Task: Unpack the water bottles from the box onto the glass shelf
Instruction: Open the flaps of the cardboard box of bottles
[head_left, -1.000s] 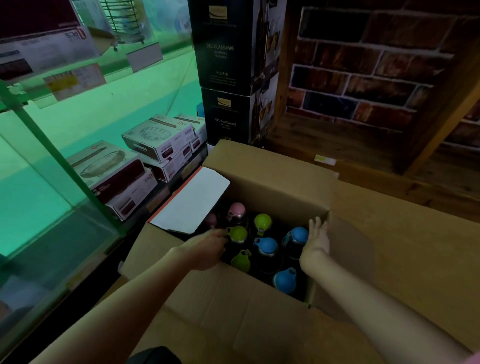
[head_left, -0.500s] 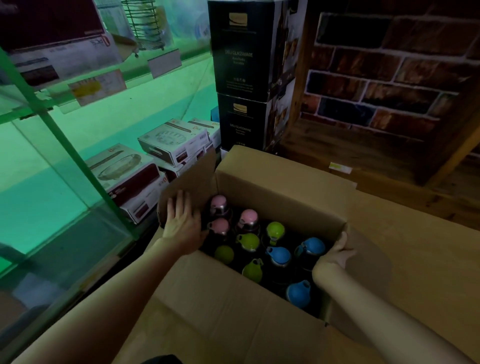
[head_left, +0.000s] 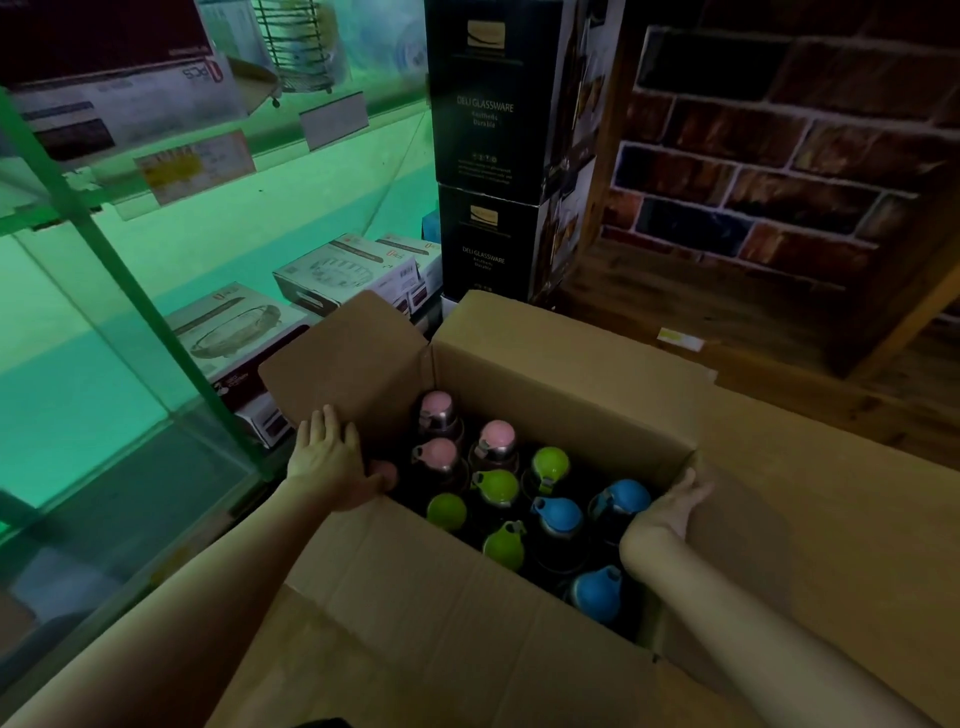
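Cardboard flaps may spring back over the water bottles (head_left: 519, 499) once the flat-fingered left hand (head_left: 332, 457) and right hand (head_left: 670, 506), grasping nothing, release the box (head_left: 561, 374).

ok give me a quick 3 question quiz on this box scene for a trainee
1. True or false: the left hand is holding a bottle.
2. Which cap colour sits nearest the right hand? A pink B green C blue
3. How many pink caps show in the box?

Key
1. False: it lies on the left flap, palm down.
2. C: the blue caps are beside it, and its fingers go over the right edge.
3. Three.
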